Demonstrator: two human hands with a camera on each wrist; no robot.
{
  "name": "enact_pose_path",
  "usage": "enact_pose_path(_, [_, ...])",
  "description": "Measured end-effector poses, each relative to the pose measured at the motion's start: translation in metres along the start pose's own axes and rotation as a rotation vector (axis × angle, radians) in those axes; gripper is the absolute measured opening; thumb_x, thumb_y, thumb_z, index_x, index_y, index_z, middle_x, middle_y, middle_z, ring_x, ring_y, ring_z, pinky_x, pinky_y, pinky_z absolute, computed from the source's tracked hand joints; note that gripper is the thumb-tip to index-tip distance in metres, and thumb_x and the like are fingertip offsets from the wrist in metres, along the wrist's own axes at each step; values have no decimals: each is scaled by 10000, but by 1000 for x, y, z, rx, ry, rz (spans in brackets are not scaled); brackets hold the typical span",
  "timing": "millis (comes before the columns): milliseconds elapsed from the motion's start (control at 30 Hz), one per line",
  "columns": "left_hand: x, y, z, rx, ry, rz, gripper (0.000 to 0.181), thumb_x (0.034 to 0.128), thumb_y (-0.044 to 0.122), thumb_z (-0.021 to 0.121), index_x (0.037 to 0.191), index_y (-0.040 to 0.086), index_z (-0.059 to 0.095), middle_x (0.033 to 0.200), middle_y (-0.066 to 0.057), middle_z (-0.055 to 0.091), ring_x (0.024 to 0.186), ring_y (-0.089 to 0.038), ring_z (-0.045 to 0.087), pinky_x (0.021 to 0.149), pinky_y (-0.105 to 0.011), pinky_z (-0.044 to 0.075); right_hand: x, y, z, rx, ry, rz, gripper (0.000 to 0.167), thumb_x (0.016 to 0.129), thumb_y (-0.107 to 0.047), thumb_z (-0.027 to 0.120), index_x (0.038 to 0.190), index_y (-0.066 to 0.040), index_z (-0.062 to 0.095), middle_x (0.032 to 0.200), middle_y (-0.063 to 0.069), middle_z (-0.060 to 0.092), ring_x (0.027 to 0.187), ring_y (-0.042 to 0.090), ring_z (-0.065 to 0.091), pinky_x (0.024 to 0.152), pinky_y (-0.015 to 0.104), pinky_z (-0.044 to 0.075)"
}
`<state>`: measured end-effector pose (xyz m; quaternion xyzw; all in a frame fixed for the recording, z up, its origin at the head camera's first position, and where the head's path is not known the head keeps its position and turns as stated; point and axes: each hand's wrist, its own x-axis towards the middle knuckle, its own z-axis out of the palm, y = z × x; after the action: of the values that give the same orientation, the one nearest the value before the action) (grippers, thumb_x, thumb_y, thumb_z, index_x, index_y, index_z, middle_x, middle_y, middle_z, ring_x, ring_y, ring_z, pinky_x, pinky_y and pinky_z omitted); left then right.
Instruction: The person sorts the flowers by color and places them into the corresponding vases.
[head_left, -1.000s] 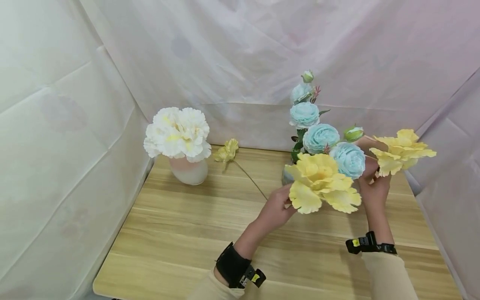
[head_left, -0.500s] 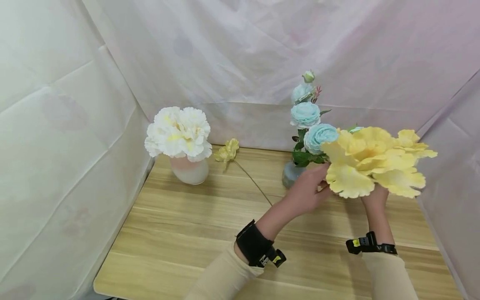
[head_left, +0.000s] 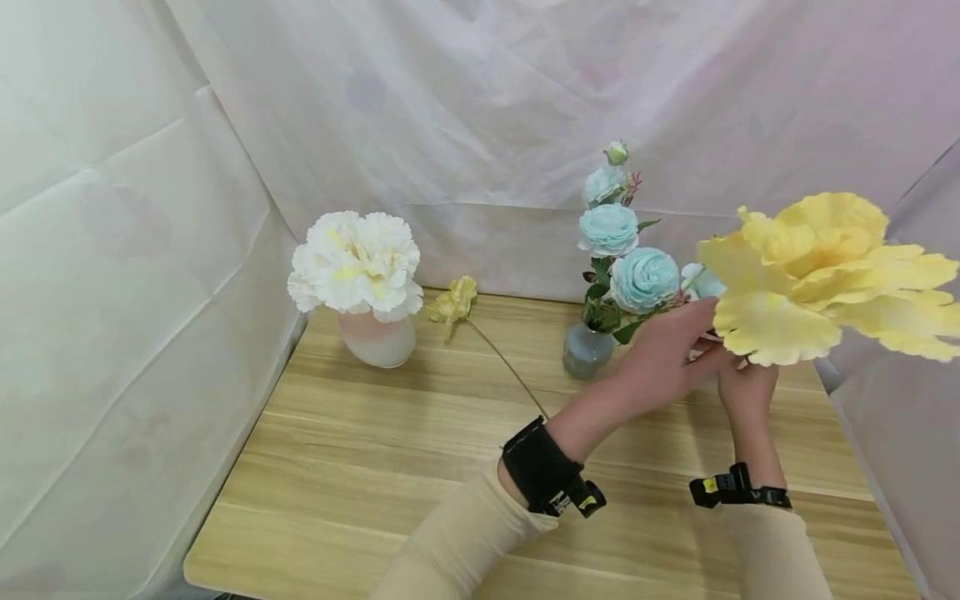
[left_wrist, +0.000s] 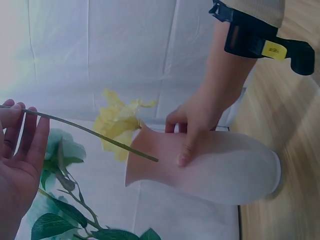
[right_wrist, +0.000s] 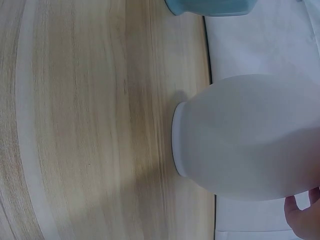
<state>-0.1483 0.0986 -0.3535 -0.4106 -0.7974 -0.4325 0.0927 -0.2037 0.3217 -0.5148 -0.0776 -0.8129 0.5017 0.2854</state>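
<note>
My left hand (head_left: 667, 354) pinches the thin green stem (left_wrist: 100, 136) of a large yellow flower (head_left: 817, 275). In the left wrist view the stem's lower end lies across the upper part of a pink-and-white vase (left_wrist: 230, 165); whether it touches the vase I cannot tell. Another yellow flower (left_wrist: 116, 122) shows at the vase's mouth. My right hand (head_left: 750, 396) grips this vase below its flared rim and keeps it upright on the table. From the head view the large bloom and my left hand hide most of the vase.
Left of my hands, a small grey-blue vase (head_left: 587, 354) bears light-blue flowers (head_left: 643, 279). Farther left stands a pink-and-white vase (head_left: 382, 342) with white flowers (head_left: 356, 258). Between them a yellow flower (head_left: 453, 302) lies on the wooden table (head_left: 337, 500). Pale cloth hangs around.
My left hand has carried the large yellow flower rightward and up, over the vase. It now covers the other yellow bloom in the head view. The right hand has stayed on the vase.
</note>
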Motion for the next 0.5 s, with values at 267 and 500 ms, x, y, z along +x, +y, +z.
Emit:
enact_pose_path(267, [22, 10, 4, 85, 31, -8, 185, 1020, 152, 557, 1190, 81, 569, 1110, 0, 631, 1000, -16, 594, 841, -13, 389, 1, -2, -2, 71, -40, 84, 693, 937, -126, 570, 1537, -287, 265, 1527, 10, 346, 1392, 170, 367, 1204, 519, 308])
enact_pose_path(500, [35, 9, 4, -16, 46, -115, 231, 1041, 173, 473, 1245, 73, 517, 1058, -8, 577, 829, -21, 500, 735, -38, 378, 2, 1, -2, 83, -44, 111, 710, 926, -134, 571, 1543, -249, 240, 1515, 1, 348, 1407, 156, 342, 1220, 474, 292])
